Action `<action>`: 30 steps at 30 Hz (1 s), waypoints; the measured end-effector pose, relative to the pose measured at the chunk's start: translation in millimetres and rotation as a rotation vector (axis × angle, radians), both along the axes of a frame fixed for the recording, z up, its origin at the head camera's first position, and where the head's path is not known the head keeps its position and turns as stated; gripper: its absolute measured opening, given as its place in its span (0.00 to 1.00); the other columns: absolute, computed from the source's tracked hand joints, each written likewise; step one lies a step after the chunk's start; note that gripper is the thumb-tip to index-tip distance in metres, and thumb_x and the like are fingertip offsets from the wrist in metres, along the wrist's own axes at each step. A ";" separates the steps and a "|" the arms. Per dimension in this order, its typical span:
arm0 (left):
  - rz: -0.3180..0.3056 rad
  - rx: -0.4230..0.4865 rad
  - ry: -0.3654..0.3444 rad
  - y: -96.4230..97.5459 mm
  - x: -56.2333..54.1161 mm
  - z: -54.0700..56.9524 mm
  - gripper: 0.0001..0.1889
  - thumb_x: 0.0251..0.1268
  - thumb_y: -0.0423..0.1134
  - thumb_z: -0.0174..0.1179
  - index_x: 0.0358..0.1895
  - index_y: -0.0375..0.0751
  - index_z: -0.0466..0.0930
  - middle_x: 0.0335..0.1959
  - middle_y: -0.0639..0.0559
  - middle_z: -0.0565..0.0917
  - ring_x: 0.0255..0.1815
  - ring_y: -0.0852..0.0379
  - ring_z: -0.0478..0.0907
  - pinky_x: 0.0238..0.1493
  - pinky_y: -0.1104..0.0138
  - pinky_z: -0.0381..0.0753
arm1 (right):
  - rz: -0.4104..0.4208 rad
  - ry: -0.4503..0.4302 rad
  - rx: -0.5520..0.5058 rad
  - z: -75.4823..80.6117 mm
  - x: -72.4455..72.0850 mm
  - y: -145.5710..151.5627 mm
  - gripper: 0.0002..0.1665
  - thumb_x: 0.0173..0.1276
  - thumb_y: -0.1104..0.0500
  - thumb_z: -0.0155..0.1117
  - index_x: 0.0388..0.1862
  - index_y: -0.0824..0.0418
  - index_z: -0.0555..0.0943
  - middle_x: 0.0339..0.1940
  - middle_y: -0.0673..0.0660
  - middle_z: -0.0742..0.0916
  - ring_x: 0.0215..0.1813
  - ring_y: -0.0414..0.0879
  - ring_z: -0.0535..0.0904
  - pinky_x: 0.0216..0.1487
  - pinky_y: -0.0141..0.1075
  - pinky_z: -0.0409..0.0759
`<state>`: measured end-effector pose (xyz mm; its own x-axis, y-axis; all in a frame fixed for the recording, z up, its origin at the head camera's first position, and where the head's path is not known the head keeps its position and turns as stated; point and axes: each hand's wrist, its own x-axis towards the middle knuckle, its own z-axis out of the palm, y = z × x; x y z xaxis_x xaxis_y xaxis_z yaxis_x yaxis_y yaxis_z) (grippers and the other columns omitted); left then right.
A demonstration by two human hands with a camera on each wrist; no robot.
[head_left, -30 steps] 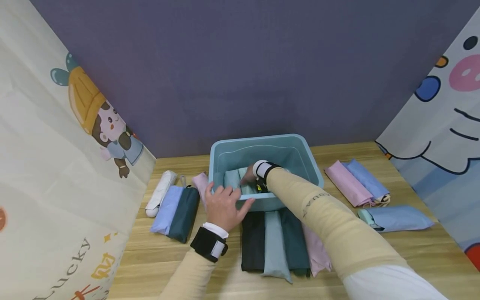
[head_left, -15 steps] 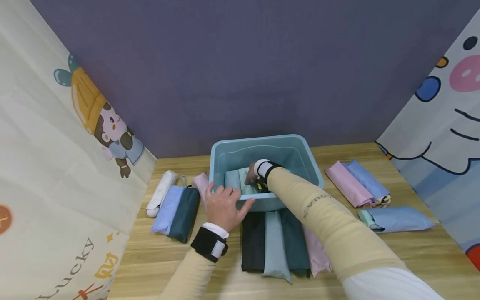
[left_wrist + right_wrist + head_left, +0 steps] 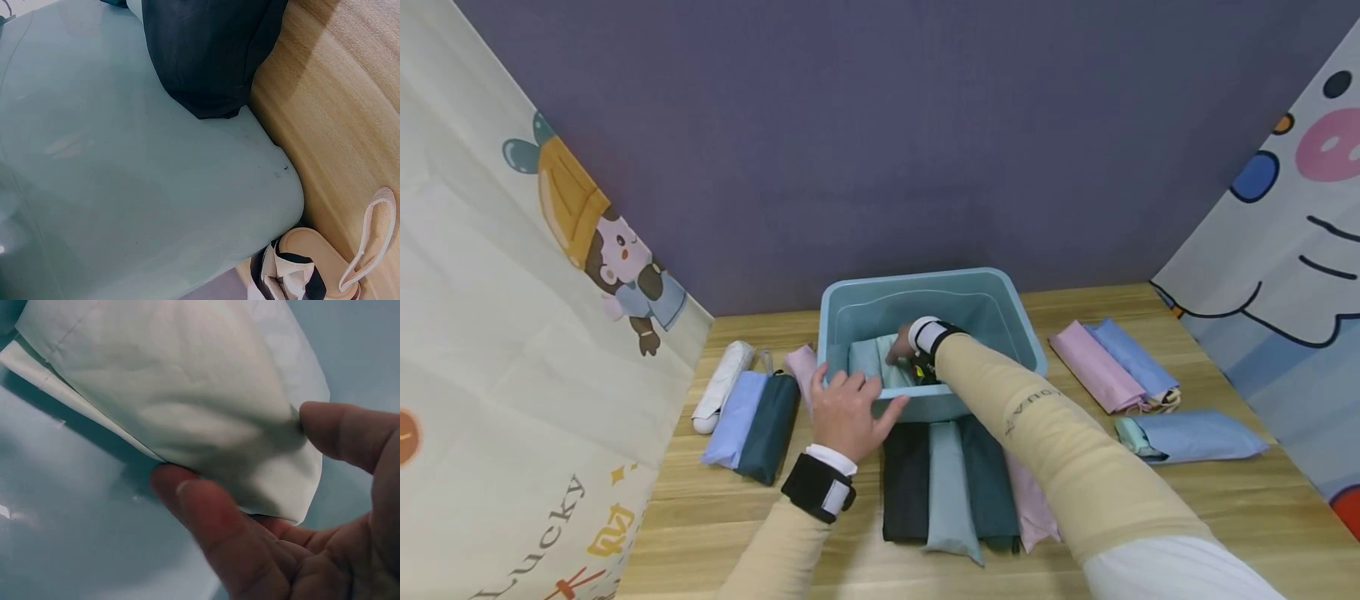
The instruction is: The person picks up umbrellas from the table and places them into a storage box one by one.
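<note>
A blue-green plastic bin (image 3: 992, 287) stands against the back wall. My left hand (image 3: 846, 417) hooks its fingers over the bin's front left rim, thumb along the outer wall; it does not show in the left wrist view. Inside the bin, my right hand (image 3: 902, 343) grips a pale mint folded umbrella (image 3: 206, 406) by one end. In the right wrist view, the right hand's thumb (image 3: 340, 431) presses one side and the fingers wrap under the other. A grey-blue folded umbrella (image 3: 865, 360) lies beside it at the bin's left.
White (image 3: 722, 383), periwinkle (image 3: 737, 421), dark green (image 3: 769, 429) and pink folded umbrellas (image 3: 801, 367) lie left of the bin. In front lie black (image 3: 906, 483), grey-blue and green ones, plus a pink one partly under the right arm. Pink (image 3: 1097, 367) and blue ones lie right.
The right hand has shifted very slightly within the bin and keeps its hold on the umbrella. The left hand stays at the rim.
</note>
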<state>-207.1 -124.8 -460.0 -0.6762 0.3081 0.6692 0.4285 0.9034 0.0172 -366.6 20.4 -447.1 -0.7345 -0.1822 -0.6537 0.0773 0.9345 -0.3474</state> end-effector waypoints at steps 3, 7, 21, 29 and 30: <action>0.000 0.000 -0.003 -0.5 0.0 0.0 0.31 0.63 0.71 0.44 0.23 0.47 0.78 0.20 0.51 0.78 0.26 0.49 0.75 0.57 0.40 0.65 | 0.070 0.034 0.064 7.3 4.9 0.2 0.42 0.66 0.39 0.58 0.73 0.57 0.63 0.70 0.56 0.70 0.62 0.49 0.70 0.60 0.41 0.71; -0.001 0.002 0.000 -0.7 -0.1 0.5 0.30 0.62 0.71 0.46 0.22 0.47 0.77 0.20 0.51 0.78 0.26 0.49 0.75 0.57 0.41 0.65 | 0.094 0.051 0.086 16.3 9.5 1.1 0.41 0.66 0.37 0.55 0.71 0.58 0.66 0.68 0.57 0.72 0.63 0.49 0.70 0.62 0.41 0.70; 0.008 -0.020 -0.019 -0.6 0.8 3.4 0.31 0.63 0.71 0.44 0.24 0.47 0.79 0.21 0.52 0.79 0.28 0.50 0.77 0.57 0.40 0.65 | 0.124 0.100 0.095 25.5 4.7 1.8 0.35 0.71 0.38 0.51 0.64 0.62 0.72 0.63 0.58 0.76 0.56 0.49 0.75 0.60 0.39 0.71; 0.004 -0.013 -0.029 -1.2 0.9 3.5 0.30 0.62 0.71 0.46 0.23 0.48 0.78 0.21 0.52 0.79 0.27 0.50 0.76 0.57 0.41 0.65 | -0.005 0.008 -0.052 46.7 4.7 3.4 0.40 0.73 0.42 0.53 0.73 0.64 0.59 0.59 0.62 0.78 0.46 0.50 0.85 0.42 0.35 0.81; 0.003 -0.011 -0.028 -1.7 1.0 3.6 0.30 0.62 0.71 0.47 0.23 0.48 0.77 0.21 0.52 0.79 0.27 0.50 0.76 0.57 0.41 0.65 | -0.023 -0.009 -0.083 50.6 4.8 4.2 0.41 0.73 0.42 0.53 0.74 0.65 0.56 0.56 0.62 0.80 0.43 0.50 0.86 0.38 0.34 0.82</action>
